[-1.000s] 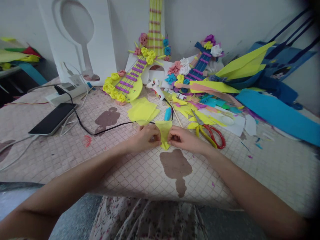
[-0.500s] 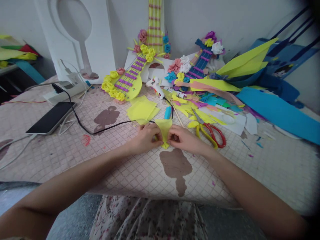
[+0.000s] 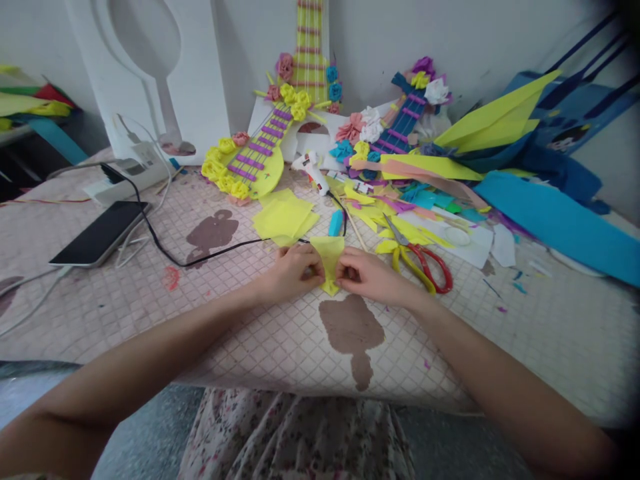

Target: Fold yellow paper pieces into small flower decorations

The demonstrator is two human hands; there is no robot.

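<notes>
Between my two hands is a small piece of yellow crepe paper (image 3: 329,257), its lower end narrowed to a point. My left hand (image 3: 296,272) pinches its left edge, fingers curled. My right hand (image 3: 367,275) grips the opposite edge with thumb and bent fingers. Just beyond lies a stack of yellow paper squares (image 3: 284,217). A blue paper scrap (image 3: 335,223) and a thin wooden stick (image 3: 356,229) lie past the held piece. Scissors with red and yellow handles (image 3: 431,268) rest to the right of my right hand.
A white glue gun (image 3: 313,172) lies behind, its black cord crossing left. A phone (image 3: 100,235) and a power strip (image 3: 133,179) sit on the left. Paper-flower guitars, one yellow (image 3: 257,160), one blue (image 3: 403,127), stand at the back. Blue crepe paper (image 3: 555,217) and scraps spread right.
Both hands stay on the yellow crepe paper in nearly the same place. The fingers have shifted only slightly along its edges, and the view has moved a little.
</notes>
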